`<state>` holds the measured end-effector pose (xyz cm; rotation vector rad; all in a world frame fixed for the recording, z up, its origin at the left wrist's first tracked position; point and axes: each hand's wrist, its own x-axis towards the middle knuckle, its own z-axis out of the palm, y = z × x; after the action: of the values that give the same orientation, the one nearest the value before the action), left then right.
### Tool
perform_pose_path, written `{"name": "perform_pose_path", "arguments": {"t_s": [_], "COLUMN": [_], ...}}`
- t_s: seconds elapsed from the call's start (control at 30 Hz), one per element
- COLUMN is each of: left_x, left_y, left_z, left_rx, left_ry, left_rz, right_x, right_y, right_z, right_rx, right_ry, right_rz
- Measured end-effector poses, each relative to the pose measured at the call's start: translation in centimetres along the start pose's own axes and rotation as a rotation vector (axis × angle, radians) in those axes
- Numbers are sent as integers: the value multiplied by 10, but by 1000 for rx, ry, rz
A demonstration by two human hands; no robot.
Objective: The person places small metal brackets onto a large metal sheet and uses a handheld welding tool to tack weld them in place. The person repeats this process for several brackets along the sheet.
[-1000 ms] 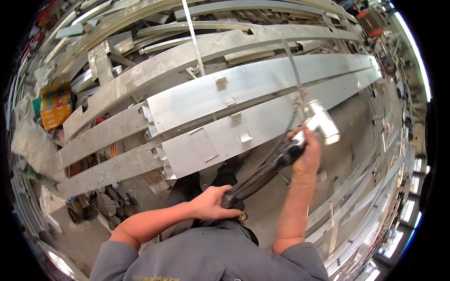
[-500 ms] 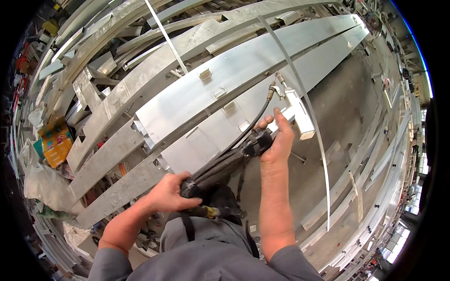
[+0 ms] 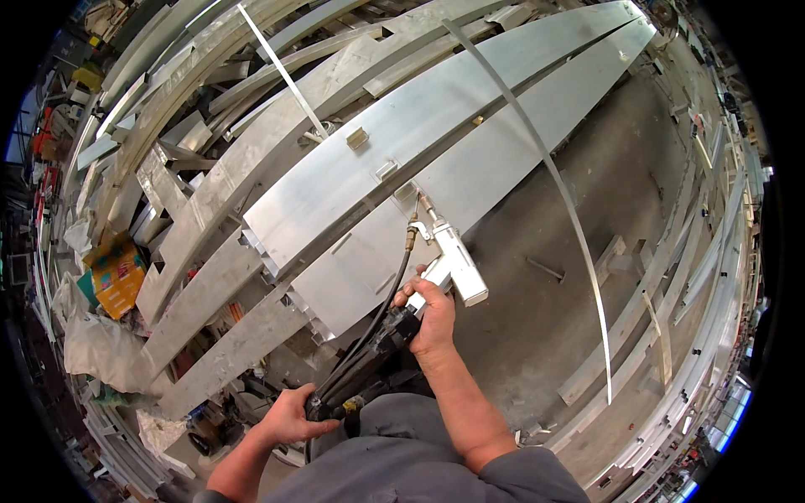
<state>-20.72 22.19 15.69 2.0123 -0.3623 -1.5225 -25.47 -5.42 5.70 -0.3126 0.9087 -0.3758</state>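
Observation:
My right hand (image 3: 432, 314) is wrapped round the handle of a white welding gun (image 3: 461, 267). Its copper-coloured nozzle lies by a small metal bracket (image 3: 406, 194) on the nearer silver panel (image 3: 490, 180); whether it touches cannot be told. A thin black feed hose with a brass fitting curves up beside the nozzle. My left hand (image 3: 289, 417) grips the thick black sleeved cable bundle (image 3: 365, 360) behind the gun, close to my waist. On the farther silver panel (image 3: 335, 189), parallel to the nearer one, stands another bracket (image 3: 357, 138).
A long thin metal strip (image 3: 549, 163) arches over both panels. Grey beams (image 3: 201, 306) support their left ends. Offcuts and channels pile up beyond. A plastic bag (image 3: 105, 352) and an orange package (image 3: 117, 277) lie at left. Long profiles (image 3: 633, 335) rest on the floor at right.
The gun has come left and nearer, its nozzle now by the bracket. My right hand has shifted onto its handle from the cable end. My left hand has drawn lower with the cable bundle.

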Motion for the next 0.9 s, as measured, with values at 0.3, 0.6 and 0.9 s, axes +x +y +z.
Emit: {"name": "perform_pose_path", "arguments": {"t_s": [0.3,0.6,0.9], "left_x": [3,8,6], "left_y": [-2,-22,-22], "left_z": [7,18,19], "left_rx": [-33,-22,-85], "left_ry": [33,55,28], "left_rz": [-44,1,-60], "right_x": [3,5,3], "right_y": [2,0,-2], "right_z": [1,-2,-2], "right_rx": [-34,-31,-73], "right_ry": [13,-2,-10], "right_rz": [-27,-6,-25]}}
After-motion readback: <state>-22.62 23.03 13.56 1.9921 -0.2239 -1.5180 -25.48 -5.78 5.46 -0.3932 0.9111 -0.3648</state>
